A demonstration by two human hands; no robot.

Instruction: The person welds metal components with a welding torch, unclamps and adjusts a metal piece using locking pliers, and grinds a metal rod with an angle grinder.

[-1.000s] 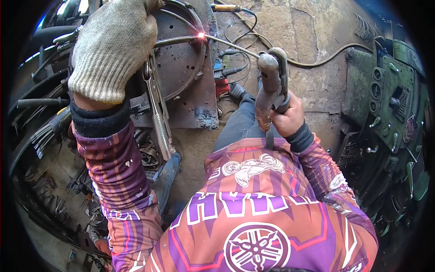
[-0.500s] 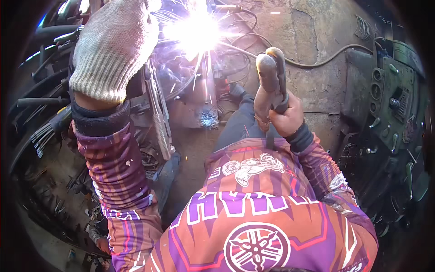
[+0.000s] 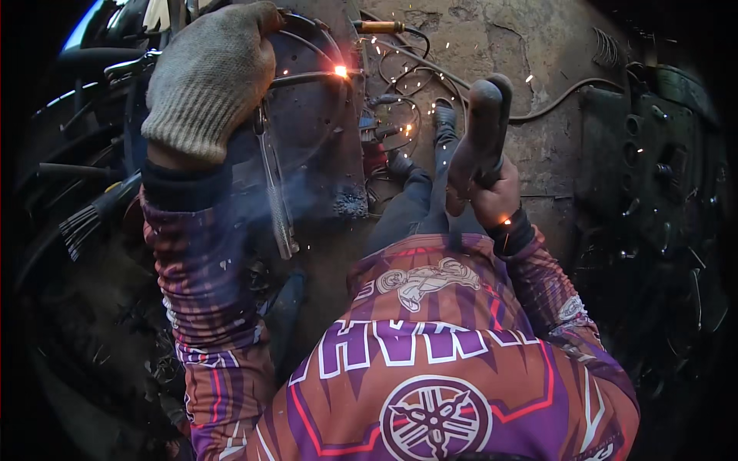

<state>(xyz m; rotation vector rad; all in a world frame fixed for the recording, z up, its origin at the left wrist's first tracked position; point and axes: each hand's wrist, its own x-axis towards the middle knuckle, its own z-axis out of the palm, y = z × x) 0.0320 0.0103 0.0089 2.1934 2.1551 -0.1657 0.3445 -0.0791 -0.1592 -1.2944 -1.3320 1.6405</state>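
My left hand (image 3: 211, 77), in a knitted whitish work glove, is closed with its fingers curled away at the top left; what it grips is hidden. A dark metal rod (image 3: 304, 78) runs rightward from beside this hand. Near the rod's right end a small spot (image 3: 340, 71) glows orange-white over a dark metal plate (image 3: 350, 138). In front of my body, my bare right hand (image 3: 498, 196) is wrapped round a thick, worn brownish metal tool (image 3: 477, 127) with two rounded upper ends, somewhat like large pliers.
A long silver-handled tool (image 3: 277, 200) hangs at the plate's near left. An orange-brown handle (image 3: 380, 27) lies at the far edge. Cables (image 3: 530, 117) curl across the floor beside my shoes (image 3: 444, 115). A dark machine (image 3: 653, 161) with levers stands right. Metal parts crowd the left.
The blinding arc has died down to a small glowing spot with scattered sparks, and the scene is darker. My left hand has shifted slightly right. The tool's upper end has moved a little right.
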